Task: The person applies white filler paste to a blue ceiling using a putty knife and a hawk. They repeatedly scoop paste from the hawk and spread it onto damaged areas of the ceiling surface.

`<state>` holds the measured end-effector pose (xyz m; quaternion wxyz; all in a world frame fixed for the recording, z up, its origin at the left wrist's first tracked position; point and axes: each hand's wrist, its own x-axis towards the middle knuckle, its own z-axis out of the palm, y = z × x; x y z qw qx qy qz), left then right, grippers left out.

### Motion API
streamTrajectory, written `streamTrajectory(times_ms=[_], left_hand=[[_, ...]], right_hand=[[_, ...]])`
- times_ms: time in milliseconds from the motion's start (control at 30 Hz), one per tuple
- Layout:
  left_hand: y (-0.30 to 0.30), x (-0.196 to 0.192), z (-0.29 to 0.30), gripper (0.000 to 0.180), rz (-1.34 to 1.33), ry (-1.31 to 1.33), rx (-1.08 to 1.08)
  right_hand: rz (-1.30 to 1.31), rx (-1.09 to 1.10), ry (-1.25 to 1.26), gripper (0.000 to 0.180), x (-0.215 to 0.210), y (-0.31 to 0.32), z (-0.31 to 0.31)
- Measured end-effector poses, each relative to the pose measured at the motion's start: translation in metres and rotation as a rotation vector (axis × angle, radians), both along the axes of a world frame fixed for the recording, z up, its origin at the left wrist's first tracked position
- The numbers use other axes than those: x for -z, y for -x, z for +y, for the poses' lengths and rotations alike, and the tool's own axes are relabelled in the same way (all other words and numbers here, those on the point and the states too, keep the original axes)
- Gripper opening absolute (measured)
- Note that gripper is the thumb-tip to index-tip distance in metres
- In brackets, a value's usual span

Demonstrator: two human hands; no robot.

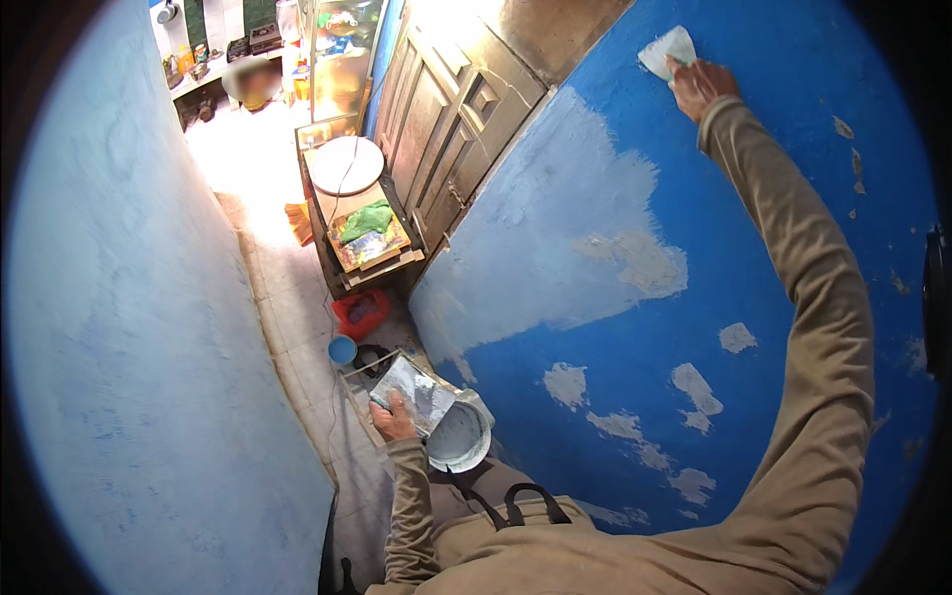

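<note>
Scraper lay high on the blue wall, its blade apparently flat against it, above and to the right of the pale coat. The grip of your right hand was closed around its near end, at a long reach. Your left hand held the smeared plate down by your waist, thumb folded over the near left edge; the fingers beneath were hidden, so how firmly that grip was wrapped could not be told. Just beside the plate was the bucket of grey paste; whether the two touched was unclear. Spreading like this seemed to call for the blade's whole edge on the surface, tipped slightly, with even pressure so neither corner dug a ridge. Stretched that far up, a steady wrist probably served you better than force. The ragged border of the pale coat likely wanted lighter, overlapping strokes, and a level plate guarded against drips.
</note>
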<state>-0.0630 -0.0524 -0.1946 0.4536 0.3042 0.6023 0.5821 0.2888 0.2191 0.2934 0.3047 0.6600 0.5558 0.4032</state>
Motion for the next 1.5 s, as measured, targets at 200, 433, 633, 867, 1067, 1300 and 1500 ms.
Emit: streamTrajectory(times_ms=[200, 433, 633, 867, 1067, 1300, 1500], left_hand=[[-0.006, 0.002, 0.006, 0.028, -0.092, -0.053, 0.015], [-0.005, 0.0, 0.006, 0.029, -0.214, -0.045, -0.027], [0.012, 0.013, 0.007, 0.031, 0.081, 0.034, -0.004], [0.003, -0.016, 0.025, 0.026, -0.294, -0.1, 0.056], [-0.005, -0.074, 0.055, 0.021, -0.308, -0.162, 0.108], [-0.018, -0.12, 0.071, 0.026, -0.318, -0.231, 0.06], [-0.032, -0.134, 0.073, 0.038, -0.181, -0.279, 0.035]], right_hand=[[-0.102, 0.058, -0.079, 0.032, 0.031, 0.005, 0.029], [-0.055, 0.297, 0.168, 0.019, 0.068, 0.032, 0.002], [-0.014, 0.092, 0.016, 0.018, 0.021, 0.028, 0.01], [-0.072, -0.143, 0.284, 0.02, 0.057, 0.018, -0.05], [0.783, -0.633, 0.642, 0.049, 0.115, 0.069, -0.177], [0.997, -0.511, 0.613, 0.049, 0.166, 0.157, -0.232], [0.889, -0.36, 0.788, 0.046, 0.163, 0.162, -0.221]])
